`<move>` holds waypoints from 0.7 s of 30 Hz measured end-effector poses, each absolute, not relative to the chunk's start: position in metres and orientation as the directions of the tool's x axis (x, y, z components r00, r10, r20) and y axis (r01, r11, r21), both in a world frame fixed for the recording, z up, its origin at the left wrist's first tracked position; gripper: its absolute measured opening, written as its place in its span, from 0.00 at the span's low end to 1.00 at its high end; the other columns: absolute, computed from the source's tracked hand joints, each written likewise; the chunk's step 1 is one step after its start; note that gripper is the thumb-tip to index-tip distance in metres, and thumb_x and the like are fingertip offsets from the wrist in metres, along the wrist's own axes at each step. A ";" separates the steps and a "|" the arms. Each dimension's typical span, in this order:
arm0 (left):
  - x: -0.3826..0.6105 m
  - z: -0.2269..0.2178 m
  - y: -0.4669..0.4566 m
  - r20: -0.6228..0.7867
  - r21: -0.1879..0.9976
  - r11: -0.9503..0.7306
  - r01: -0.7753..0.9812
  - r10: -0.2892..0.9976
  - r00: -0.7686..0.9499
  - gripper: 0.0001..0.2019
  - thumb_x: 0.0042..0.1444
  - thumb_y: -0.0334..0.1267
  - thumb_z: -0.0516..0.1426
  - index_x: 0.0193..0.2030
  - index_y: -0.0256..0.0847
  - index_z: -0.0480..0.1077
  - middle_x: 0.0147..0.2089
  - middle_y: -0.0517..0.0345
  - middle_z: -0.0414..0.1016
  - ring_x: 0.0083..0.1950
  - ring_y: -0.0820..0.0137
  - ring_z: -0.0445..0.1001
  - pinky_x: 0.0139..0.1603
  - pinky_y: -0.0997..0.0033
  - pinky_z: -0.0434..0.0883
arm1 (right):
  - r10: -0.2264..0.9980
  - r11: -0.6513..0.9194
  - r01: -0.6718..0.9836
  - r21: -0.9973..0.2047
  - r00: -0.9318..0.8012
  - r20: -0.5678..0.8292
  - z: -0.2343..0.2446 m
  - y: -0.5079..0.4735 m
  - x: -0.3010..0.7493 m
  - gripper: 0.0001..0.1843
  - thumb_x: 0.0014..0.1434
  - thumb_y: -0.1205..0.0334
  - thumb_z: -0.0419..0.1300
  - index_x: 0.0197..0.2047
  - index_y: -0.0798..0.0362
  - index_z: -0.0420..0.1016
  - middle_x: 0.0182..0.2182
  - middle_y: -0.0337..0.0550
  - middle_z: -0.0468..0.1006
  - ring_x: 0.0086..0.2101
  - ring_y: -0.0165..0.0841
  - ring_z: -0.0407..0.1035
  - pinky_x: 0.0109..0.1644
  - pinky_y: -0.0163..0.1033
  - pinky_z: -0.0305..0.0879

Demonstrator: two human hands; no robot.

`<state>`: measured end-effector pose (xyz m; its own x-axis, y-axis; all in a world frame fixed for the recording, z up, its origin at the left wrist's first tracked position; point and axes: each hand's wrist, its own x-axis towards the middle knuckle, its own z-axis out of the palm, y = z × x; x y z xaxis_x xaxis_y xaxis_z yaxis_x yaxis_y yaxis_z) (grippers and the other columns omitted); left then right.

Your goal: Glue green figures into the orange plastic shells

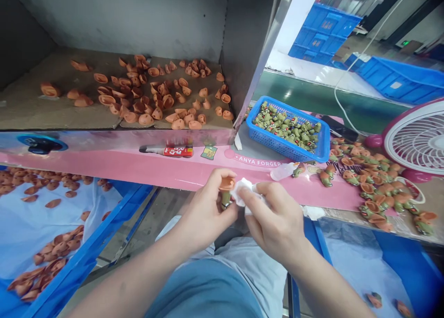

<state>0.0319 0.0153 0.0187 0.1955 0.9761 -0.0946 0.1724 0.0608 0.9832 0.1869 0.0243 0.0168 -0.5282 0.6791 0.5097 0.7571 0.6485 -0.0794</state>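
Observation:
My left hand (211,207) is closed around a small figurine (226,198) with an orange, hollow cup-like top and a green lower part. Pinched in my right hand (274,211) is a crumpled white tissue (242,186), which meets the figurine's right side. Both hands are just off the front edge of the pink bench mat (166,168), above my lap. On the mat beyond my right hand lies a small translucent bottle (282,171) with an orange tip. Joined orange-and-green figurines (374,184) are heaped to the right.
A blue basket (255,135) holds green pieces. Orange shell pieces (138,105) lie inside the grey box. A marker (178,151) rests along its front. A white fan (419,137) stands at right. Blue bins (114,225) with orange pieces sit lower left; another (391,248) is lower right.

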 end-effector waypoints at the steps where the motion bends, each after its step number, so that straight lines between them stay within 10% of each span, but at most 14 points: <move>1: 0.030 0.018 0.015 -0.093 0.984 0.064 0.164 0.979 0.180 0.18 0.50 0.28 0.52 0.46 0.50 0.54 0.35 0.65 0.65 0.31 0.75 0.66 0.32 0.75 0.64 | 0.734 0.592 0.801 -0.087 -0.491 0.470 0.010 0.030 0.189 0.14 0.52 0.71 0.48 0.41 0.54 0.69 0.31 0.45 0.64 0.28 0.32 0.58 0.29 0.36 0.55; 7: 0.019 0.011 0.015 -0.203 0.975 0.218 -0.053 0.958 0.202 0.19 0.52 0.30 0.52 0.48 0.49 0.52 0.37 0.63 0.64 0.35 0.75 0.65 0.34 0.77 0.64 | 0.928 0.371 0.845 -0.386 -0.319 0.194 -0.032 0.086 0.183 0.21 0.51 0.72 0.47 0.49 0.51 0.63 0.38 0.44 0.66 0.38 0.33 0.63 0.39 0.35 0.60; 11: 0.009 0.007 0.015 -0.251 0.948 0.286 -0.142 0.943 0.218 0.22 0.50 0.32 0.54 0.50 0.49 0.52 0.41 0.60 0.65 0.31 0.77 0.64 0.27 0.78 0.63 | 0.907 0.420 0.810 -0.408 -0.387 0.166 -0.039 0.127 0.171 0.26 0.50 0.70 0.51 0.53 0.47 0.59 0.47 0.41 0.64 0.47 0.32 0.60 0.49 0.35 0.57; 21: -0.007 0.005 0.007 -0.278 0.919 0.323 -0.227 0.938 0.209 0.27 0.47 0.33 0.58 0.52 0.48 0.50 0.43 0.56 0.66 0.27 0.77 0.66 0.22 0.78 0.64 | 0.995 -0.096 0.904 -0.416 0.095 -0.023 -0.058 0.205 0.151 0.17 0.57 0.57 0.52 0.48 0.56 0.62 0.44 0.45 0.66 0.41 0.34 0.64 0.44 0.46 0.63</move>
